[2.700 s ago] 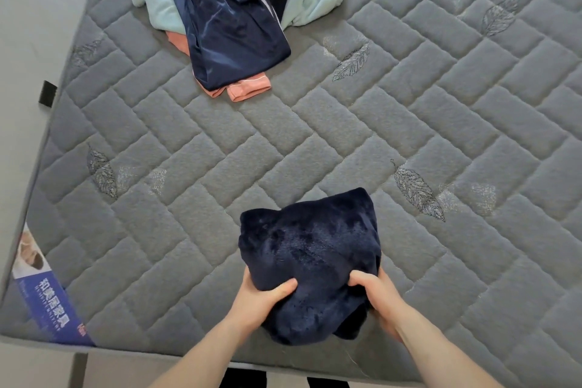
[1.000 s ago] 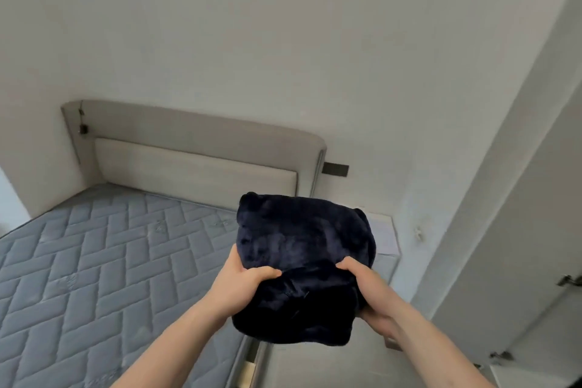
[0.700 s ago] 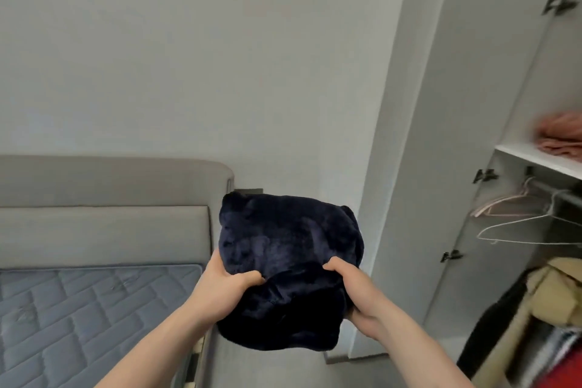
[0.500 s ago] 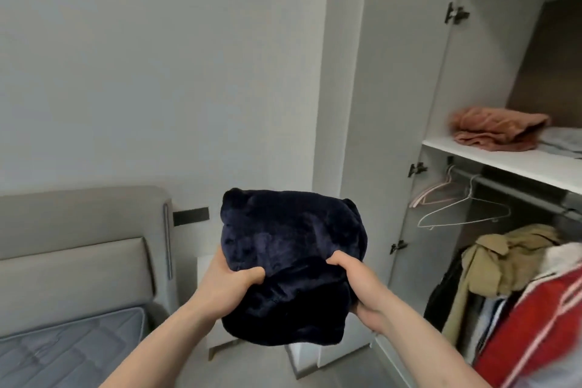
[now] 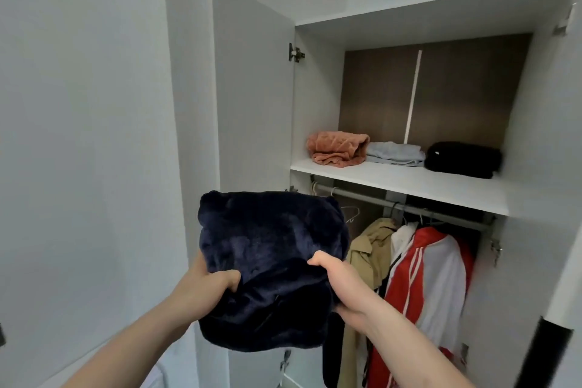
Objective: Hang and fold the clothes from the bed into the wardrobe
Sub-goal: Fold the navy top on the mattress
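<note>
A folded dark navy fleece garment [image 5: 271,246] is held up in front of me, level with the hanging rail. My left hand [image 5: 204,285] grips its near left edge, thumb on top. My right hand [image 5: 338,283] grips its near right edge the same way. The open wardrobe is ahead on the right, with a white shelf [image 5: 393,181] above the garment's height. On the shelf lie a folded orange garment [image 5: 338,148], a pale blue one [image 5: 393,153] and a black one [image 5: 463,159].
The wardrobe's left door [image 5: 252,88] stands open beside the bundle. Under the shelf a rail [image 5: 409,208] carries a beige coat [image 5: 368,249], a red and white jacket [image 5: 425,277] and a bare hanger [image 5: 349,214]. A plain wall fills the left.
I have lifted the navy bundle off the bed and turned right from the mattress to face the open wardrobe. Both hands keep the same grip, and the bundle now sits closer to the shelf.
</note>
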